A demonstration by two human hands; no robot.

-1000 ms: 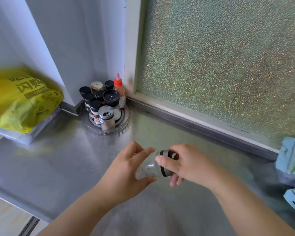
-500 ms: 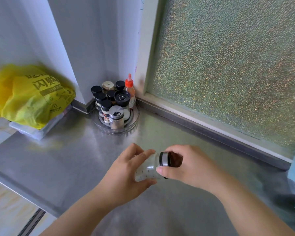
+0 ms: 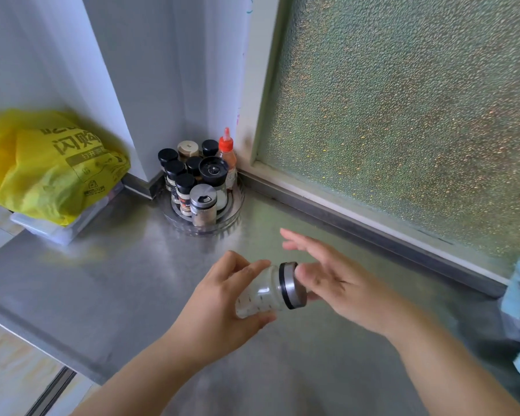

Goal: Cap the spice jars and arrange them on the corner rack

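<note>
Right hand [image 3: 339, 280] let go of cap [image 3: 290, 285], fingers now spread; left hand [image 3: 222, 298] gripped jar [image 3: 260, 295]. Capped; rack [image 3: 234, 213] at 11 o'clock next.

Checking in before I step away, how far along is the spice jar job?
Capped jars already crowd the round rack in the corner. In hand: the left hand grips a clear jar, tilted, its metal cap on; the right hand is open beside the cap. Left: standing it on the rack.

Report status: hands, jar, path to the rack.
Left hand grips jar, tilted, cap on. Right hand open beside cap. Rack crowded; counter between is bare.
</note>
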